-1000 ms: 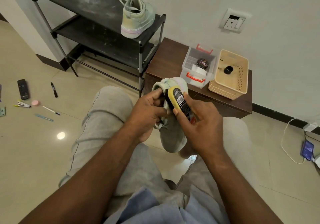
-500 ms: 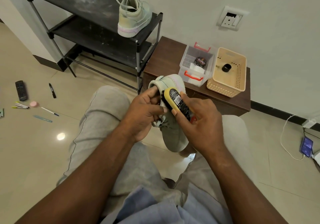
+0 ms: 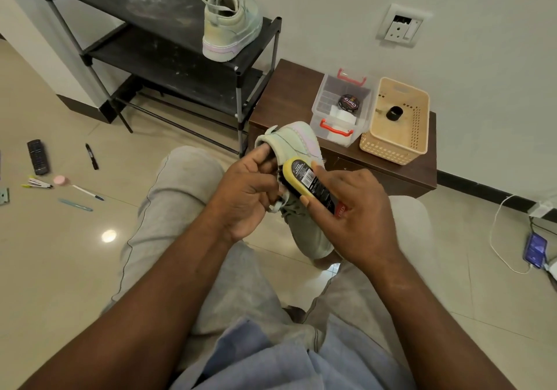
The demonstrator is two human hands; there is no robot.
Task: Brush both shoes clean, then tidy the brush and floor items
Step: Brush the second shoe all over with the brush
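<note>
**While we scrub one shoe (image 3: pixel 297 145), the second shoe (image 3: pixel 232 25) sits on the rack (image 3: pixel 144 7)**

As we sit with our knees apart, our left hand (image 3: pixel 247 196) curls round the heel collar of the shoe, with fingers tucked into the opening. It holds the shoe up between our knees with the toe pointing down. Our right hand (image 3: pixel 352 218) grips the brush (image 3: pixel 310 181) by its yellow-edged back, thumb on one side and fingers on the other. The bristles are pressed against the shoe's side just below the collar.

Beyond the hands, a low brown bench (image 3: pixel 289 97) stands against the wall. On it, a clear box (image 3: pixel 366 112) with red handles holds a round polish tin (image 3: pixel 349 102) and something white. Just beside the box, a tan basket (image 3: pixel 388 148) holds a small black ring-shaped object (image 3: pixel 394 113).

Left of the bench is the black rack. The second shoe stands at the right end of its top shelf, heel towards us.

On the floor well to our left lie a remote (image 3: pixel 38 157), a black marker (image 3: pixel 92 156), a white pen (image 3: pixel 89 193), a small pink round thing (image 3: pixel 60 180) and a teal stick (image 3: pixel 75 205). On the floor to our right, a phone (image 3: pixel 536 248) lies with a white cable attached.
</note>
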